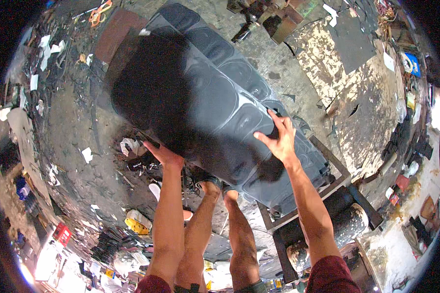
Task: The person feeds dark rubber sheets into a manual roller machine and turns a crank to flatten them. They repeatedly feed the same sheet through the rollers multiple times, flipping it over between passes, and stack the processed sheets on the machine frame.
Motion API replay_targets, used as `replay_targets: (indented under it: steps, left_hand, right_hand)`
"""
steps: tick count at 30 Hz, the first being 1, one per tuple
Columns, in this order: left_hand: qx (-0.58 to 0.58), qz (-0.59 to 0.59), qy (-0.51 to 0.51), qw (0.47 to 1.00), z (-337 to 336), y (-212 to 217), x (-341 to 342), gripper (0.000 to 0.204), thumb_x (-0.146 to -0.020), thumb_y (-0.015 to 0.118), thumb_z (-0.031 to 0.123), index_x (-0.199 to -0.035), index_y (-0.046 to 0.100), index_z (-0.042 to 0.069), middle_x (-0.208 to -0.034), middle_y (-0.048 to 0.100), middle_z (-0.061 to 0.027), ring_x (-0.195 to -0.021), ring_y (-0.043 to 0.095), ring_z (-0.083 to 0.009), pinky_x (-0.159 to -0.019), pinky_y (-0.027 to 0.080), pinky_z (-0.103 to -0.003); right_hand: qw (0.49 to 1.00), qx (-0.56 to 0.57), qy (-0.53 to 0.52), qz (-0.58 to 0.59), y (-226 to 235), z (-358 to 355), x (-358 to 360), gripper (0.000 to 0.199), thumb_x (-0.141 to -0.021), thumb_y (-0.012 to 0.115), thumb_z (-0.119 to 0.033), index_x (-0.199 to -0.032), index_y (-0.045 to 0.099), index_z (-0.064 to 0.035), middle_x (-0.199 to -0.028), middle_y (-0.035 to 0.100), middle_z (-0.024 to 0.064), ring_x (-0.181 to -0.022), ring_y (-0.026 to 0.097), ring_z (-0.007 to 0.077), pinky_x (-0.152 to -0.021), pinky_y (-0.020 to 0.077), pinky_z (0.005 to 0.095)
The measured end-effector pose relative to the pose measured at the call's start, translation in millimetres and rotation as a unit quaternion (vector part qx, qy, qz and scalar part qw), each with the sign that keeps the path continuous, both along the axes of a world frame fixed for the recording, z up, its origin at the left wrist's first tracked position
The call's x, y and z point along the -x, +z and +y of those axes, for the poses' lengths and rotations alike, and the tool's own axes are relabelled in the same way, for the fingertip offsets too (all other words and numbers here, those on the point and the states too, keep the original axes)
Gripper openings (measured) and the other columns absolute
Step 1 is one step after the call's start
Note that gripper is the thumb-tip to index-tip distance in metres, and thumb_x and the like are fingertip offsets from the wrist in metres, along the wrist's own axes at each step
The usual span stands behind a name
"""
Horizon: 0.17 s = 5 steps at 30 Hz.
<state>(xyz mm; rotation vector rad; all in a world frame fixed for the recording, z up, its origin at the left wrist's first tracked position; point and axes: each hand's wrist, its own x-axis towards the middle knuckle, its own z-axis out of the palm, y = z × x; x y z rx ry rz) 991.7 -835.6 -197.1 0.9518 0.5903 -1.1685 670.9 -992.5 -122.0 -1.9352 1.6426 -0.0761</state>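
A large dark sheet (215, 93) with rounded outlines marked in pale lines stretches diagonally across the middle. Much of its left part lies in deep black shade. My right hand (279, 140) is over its right part, thumb and fingers spread, fingertips at the pale lines; it appears to be touching the surface. At the sheet's near left edge is my left hand (166, 157), with a digit stretched out to the left along the edge. Its other fingers are largely hidden, and nothing shows held in it.
A dark metal frame (335, 154) stands at the sheet's right end, with a pale-speckled roller (352, 219) close by. A brown board (117, 34) lies at the far left. Scraps litter the floor, with orange-handled scissors (99, 13) at the far left. My legs (239, 224) are below the sheet.
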Motion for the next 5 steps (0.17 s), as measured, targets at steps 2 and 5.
replay_targets:
  steps: [2,5]
  left_hand:
    - [-0.002,0.030,0.058,0.998,25,-10,5,0.095,-0.086,0.033,0.083,-0.155,0.036,0.017,-0.159,0.035,-0.0102,-0.146,0.030,-0.0385,-0.121,0.017,-0.057]
    - [-0.028,0.001,-0.038,0.999,63,-68,17,0.100,-0.086,0.032,0.085,-0.157,0.030,0.015,-0.161,0.032,-0.0096,-0.147,0.029,-0.0373,-0.119,0.023,-0.057]
  right_hand:
    - [0.994,0.095,0.009,-0.057,1,1,6,0.061,-0.077,0.079,-0.049,-0.125,0.069,-0.0119,-0.106,0.058,0.0118,-0.097,0.056,0.0283,-0.087,0.0410,0.0446]
    - [0.980,0.151,-0.108,-0.071,-21,-62,13,0.042,-0.093,0.065,-0.039,-0.121,0.069,-0.0081,-0.111,0.067,0.0179,-0.109,0.062,0.0340,-0.096,0.0453,0.0447]
